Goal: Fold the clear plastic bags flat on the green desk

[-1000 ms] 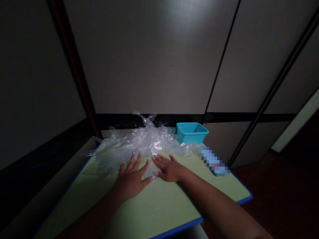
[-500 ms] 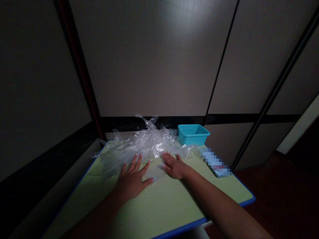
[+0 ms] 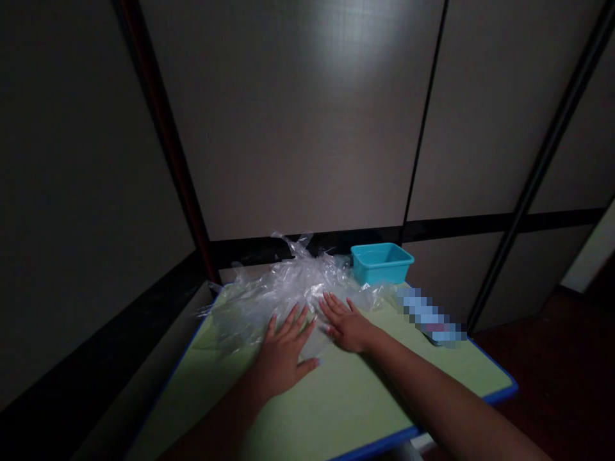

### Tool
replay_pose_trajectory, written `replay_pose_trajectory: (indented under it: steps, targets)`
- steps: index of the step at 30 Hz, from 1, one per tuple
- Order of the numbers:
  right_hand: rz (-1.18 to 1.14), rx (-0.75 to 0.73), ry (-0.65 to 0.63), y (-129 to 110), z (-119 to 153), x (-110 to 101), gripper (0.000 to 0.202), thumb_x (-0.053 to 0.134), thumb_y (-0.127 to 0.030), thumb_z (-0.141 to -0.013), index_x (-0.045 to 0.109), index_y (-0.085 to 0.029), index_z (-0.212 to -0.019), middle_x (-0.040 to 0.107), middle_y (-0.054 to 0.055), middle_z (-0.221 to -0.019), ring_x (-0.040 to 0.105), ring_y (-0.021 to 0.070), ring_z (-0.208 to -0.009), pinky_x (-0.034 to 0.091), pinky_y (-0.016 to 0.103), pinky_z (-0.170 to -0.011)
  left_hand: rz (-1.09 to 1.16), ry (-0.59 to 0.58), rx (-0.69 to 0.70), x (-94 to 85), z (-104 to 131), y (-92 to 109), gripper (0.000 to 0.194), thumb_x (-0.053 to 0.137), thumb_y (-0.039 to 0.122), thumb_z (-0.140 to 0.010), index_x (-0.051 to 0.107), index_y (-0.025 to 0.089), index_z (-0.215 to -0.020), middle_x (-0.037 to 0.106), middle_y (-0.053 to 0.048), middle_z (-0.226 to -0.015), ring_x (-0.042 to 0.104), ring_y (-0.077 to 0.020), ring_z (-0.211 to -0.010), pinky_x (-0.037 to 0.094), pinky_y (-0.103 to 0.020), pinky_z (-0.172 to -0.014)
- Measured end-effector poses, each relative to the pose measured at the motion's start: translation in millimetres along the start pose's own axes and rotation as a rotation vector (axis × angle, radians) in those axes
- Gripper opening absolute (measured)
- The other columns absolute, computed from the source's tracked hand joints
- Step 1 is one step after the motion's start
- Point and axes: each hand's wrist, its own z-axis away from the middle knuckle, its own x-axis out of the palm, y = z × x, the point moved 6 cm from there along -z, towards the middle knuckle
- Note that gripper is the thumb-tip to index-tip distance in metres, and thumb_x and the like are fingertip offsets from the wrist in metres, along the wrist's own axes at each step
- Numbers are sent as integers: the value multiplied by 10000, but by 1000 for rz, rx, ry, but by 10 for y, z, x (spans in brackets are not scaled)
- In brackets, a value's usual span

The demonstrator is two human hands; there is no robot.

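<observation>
Both hands, fingers spread, touching clear plastic

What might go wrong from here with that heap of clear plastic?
The clear plastic seems to poke past the left edge of the table, so it might slide off. It also bunches close to the teal container, so a sweep of the right hand could jostle that too.

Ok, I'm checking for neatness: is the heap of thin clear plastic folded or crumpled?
Crumpled: the heap of thin clear plastic shows irregular creases, with loose ends sticking up.
</observation>
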Motion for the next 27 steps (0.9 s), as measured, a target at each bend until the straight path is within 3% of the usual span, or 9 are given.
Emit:
replay_pose_trajectory:
  steps: [4, 11, 15, 19, 21, 24, 27]
  targets:
    - [-30, 6, -158, -7, 26, 85, 596, 207, -439, -922, 77, -184, -1445, 90, 64, -1496, 68, 210, -1372, 80, 558, -1054, 102, -191, -12, 139, 28, -59, 657, 336, 565, -853, 213, 248, -1415, 236, -74, -1465, 229, -234, -1346, 95, -534, -1072]
    - [-47, 61, -183, 30, 44, 58, 632, 204, -493, -912, 63, -184, -1445, 70, 57, -1497, 53, 220, -1373, 82, 564, -1053, 102, -206, -70, 146, 58, -73, 698, 357, 583, -831, 212, 230, -1416, 193, -79, -1475, 159, -249, -1364, 100, -575, -1056]
    - [-59, 63, -176, 62, 44, 90, 642, 205, -510, -910, 56, -189, -1445, 62, 64, -1498, 35, 225, -1374, 64, 571, -1050, 61, -113, 4, 62, 34, -17, 706, 432, 543, -819, 188, 262, -1419, 167, -67, -1488, 131, -259, -1369, 85, -566, -1061]
    - [-71, 87, -83, 96, 39, 22, 679, 247, -522, -904, 13, -185, -1445, -45, 74, -1497, -46, 232, -1370, 66, 558, -1052, -8, 117, 71, -192, -5, 50, 859, 574, 540, -732, 152, 269, -1428, 62, -84, -1506, 42, -319, -1370, 62, -569, -1059]
    - [-68, 116, -15, 109, 36, -41, 682, 261, -509, -905, -14, -193, -1443, -99, 59, -1491, -94, 225, -1364, 58, 552, -1054, -29, 201, 76, -292, -11, 63, 839, 575, 528, -741, 174, 261, -1427, 40, -94, -1508, 30, -338, -1367, 62, -567, -1059]
    - [-50, 135, 37, 103, 36, -95, 667, 271, -497, -907, -9, -216, -1443, -127, 38, -1487, -135, 220, -1355, 30, 551, -1054, -41, 229, 24, -306, -15, 26, 702, 535, 465, -800, 227, 302, -1410, 25, -75, -1511, 10, -342, -1366, 82, -578, -1049]
    - [-37, 121, -8, 91, 39, -61, 665, 278, -536, -895, 41, -246, -1444, -109, 38, -1491, -145, 237, -1351, 23, 568, -1044, -31, 149, -74, -159, -18, -60, 604, 551, 424, -802, 325, 370, -1360, 60, -56, -1512, 0, -354, -1363, 75, -623, -1018]
